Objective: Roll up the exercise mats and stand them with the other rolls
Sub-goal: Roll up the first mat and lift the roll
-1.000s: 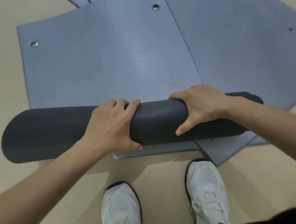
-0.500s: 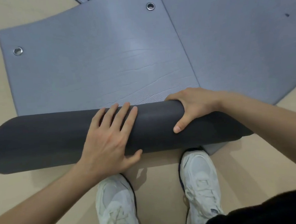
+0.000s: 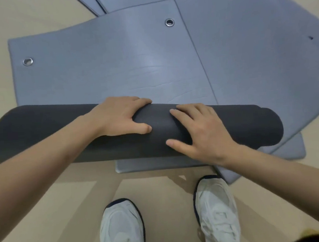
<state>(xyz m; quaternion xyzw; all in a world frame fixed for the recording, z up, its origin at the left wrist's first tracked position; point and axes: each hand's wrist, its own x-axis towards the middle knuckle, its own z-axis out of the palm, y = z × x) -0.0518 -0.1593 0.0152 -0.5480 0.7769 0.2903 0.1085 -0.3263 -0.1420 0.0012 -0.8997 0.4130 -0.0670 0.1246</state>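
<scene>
A dark grey roll (image 3: 42,132) lies crosswise on the floor, formed from the near end of a blue-grey exercise mat (image 3: 104,68) whose far part still lies flat. My left hand (image 3: 117,118) sits on the middle of the roll, fingers curled over its far side and thumb on the near side. My right hand (image 3: 203,133) presses flat on the roll just to the right, fingers straight and spread. The right end of the roll rests over another mat.
Several more blue-grey mats (image 3: 253,48) lie flat and overlapping at the right and back, one corner poking out under the roll (image 3: 158,165). Metal eyelets (image 3: 169,22) mark the mat's far edge. My white shoes (image 3: 121,229) stand on the beige floor just behind the roll.
My left hand went from lying flat to curling over the roll's far side. My right hand let go of its grip and now presses flat. The roll has shifted relative to my feet.
</scene>
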